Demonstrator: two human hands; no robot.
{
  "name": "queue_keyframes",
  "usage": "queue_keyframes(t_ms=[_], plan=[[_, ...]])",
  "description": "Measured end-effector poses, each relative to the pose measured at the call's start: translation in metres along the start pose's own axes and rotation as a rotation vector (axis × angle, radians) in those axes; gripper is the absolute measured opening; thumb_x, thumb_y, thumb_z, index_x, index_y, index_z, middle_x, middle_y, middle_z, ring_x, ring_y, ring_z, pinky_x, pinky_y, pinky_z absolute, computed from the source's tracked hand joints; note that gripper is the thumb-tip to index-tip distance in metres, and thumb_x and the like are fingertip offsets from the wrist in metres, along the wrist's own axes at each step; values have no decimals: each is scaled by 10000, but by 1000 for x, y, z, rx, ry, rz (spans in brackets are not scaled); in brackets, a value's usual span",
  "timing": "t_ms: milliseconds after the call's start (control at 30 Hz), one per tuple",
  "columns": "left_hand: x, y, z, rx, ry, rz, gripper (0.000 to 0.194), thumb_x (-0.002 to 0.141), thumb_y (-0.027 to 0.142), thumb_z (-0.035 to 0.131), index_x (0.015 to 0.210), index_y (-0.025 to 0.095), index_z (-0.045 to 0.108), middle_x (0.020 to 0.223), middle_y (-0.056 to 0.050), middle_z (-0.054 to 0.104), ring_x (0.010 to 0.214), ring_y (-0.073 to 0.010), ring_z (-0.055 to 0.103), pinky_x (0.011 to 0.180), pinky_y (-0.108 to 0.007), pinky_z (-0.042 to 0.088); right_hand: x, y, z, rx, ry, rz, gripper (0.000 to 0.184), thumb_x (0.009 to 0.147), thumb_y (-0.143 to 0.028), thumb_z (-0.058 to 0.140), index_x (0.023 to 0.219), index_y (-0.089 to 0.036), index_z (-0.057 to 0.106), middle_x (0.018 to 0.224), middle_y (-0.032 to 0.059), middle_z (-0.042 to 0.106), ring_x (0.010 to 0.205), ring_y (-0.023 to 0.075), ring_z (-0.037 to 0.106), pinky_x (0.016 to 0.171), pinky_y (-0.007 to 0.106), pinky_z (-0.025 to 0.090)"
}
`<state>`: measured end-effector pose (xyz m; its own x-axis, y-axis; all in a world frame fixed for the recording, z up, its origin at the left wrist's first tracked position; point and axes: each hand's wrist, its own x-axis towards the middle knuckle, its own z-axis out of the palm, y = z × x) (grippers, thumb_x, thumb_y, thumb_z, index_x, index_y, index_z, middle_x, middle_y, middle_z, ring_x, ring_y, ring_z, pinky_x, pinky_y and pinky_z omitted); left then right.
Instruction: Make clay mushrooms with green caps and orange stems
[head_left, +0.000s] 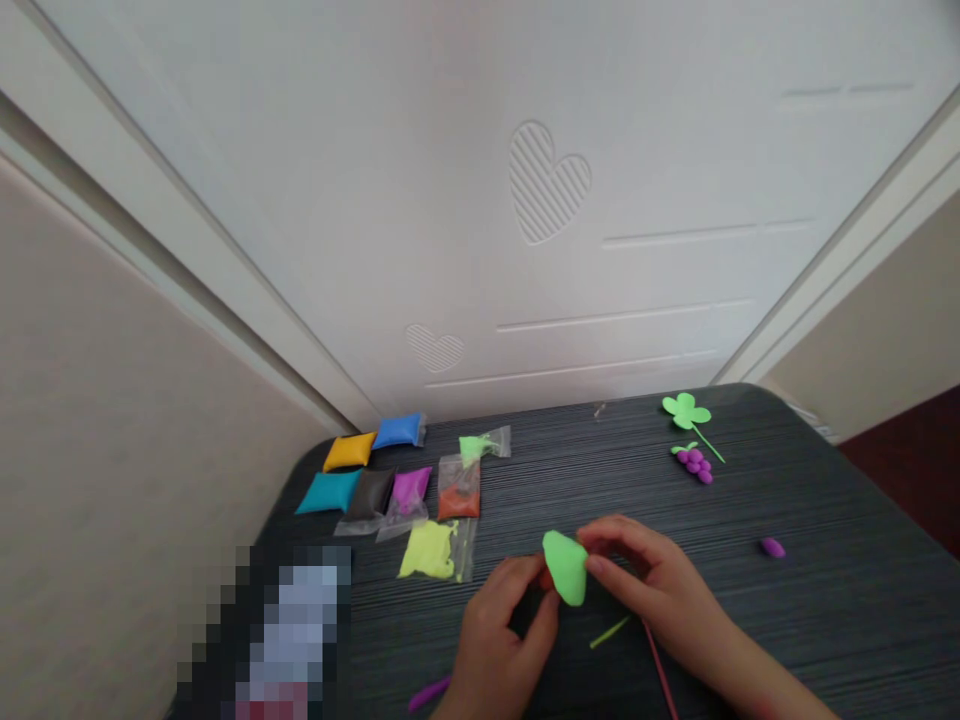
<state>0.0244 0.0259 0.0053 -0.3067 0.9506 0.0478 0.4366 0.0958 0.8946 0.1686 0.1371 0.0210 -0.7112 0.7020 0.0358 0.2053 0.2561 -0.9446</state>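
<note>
Brightly green, smooth clay piece [566, 568]

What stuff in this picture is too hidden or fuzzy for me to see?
In the head view:
Reddish bit: mostly hidden by the green clay and left hand.
Purple strip: one end hidden by that hand.
Red stick: cut off by the bottom edge.
Lower-left object: blurred by big pixels.
</note>
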Motion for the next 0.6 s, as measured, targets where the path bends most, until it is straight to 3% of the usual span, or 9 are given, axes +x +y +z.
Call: queue_keyframes(t_ms=[600], plan=[[4, 6, -5, -219, -64, -132, 98, 745, 236, 544, 784, 190, 621, 773, -46, 570, 760, -167, 533, 733, -263, 418, -4, 3, 1, -41, -44, -83, 197, 726, -271, 617, 922, -268, 633, 905, 27, 612, 851, 142, 581, 745, 249, 478]])
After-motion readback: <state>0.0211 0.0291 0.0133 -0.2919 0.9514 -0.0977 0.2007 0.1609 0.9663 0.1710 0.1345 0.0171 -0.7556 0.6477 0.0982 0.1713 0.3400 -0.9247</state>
